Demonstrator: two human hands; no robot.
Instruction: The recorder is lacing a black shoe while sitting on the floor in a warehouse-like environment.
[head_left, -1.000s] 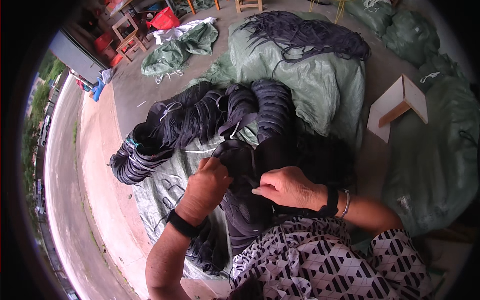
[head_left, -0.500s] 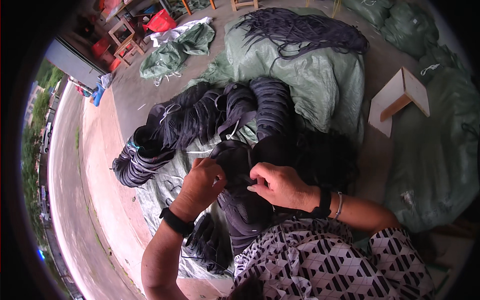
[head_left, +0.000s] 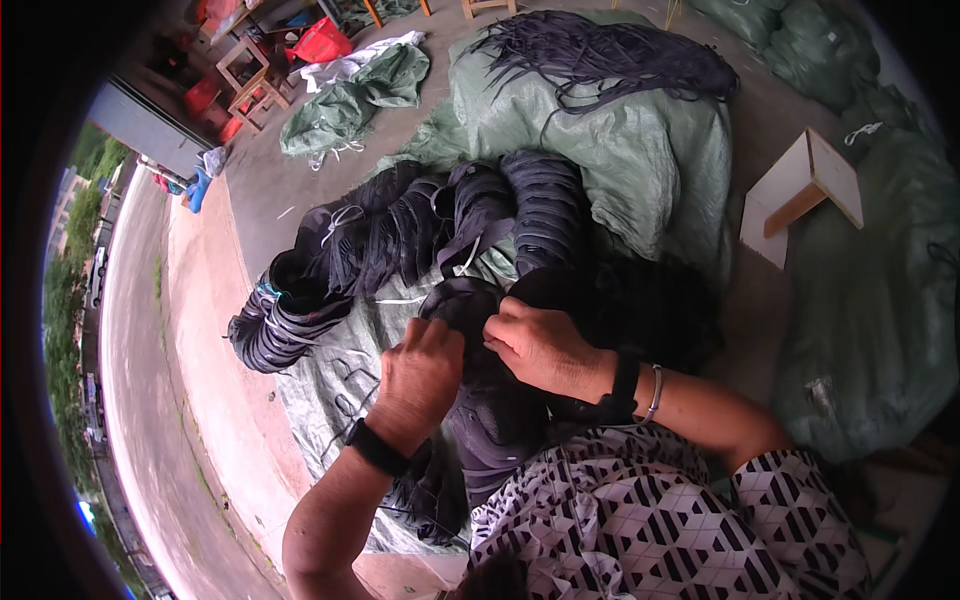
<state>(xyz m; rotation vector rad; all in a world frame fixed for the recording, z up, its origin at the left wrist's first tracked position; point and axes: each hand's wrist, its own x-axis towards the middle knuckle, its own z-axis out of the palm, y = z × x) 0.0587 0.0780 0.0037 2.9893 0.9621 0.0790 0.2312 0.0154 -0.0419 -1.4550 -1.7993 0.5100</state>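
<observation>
A dark shoe upper (head_left: 500, 425) lies in front of me at my lap, its collar end (head_left: 462, 302) pointing away. My left hand (head_left: 425, 370) is closed in a pinch over the left side of its opening. Just across from it, my right hand (head_left: 548, 345) is also closed, thumb and forefinger pressed together. What the fingertips hold is too dark and small to make out. Beyond my hands, several dark shoe uppers are nested in curved stacks (head_left: 385, 235), some tied with pale string. Another stack (head_left: 545, 215) stands to their right.
A bundle of dark laces (head_left: 610, 55) lies on a full green woven sack (head_left: 660, 160). Flat woven sheeting (head_left: 320, 405) lies under the uppers. At right are a wooden board stand (head_left: 800, 190) and bulging green sacks (head_left: 870, 330). A wooden chair (head_left: 255, 85) stands far left.
Both hands have shifted a little away from me, toward the collar end of the upper. My left hand has turned so its back shows more, and my right fingers have closed tighter.
</observation>
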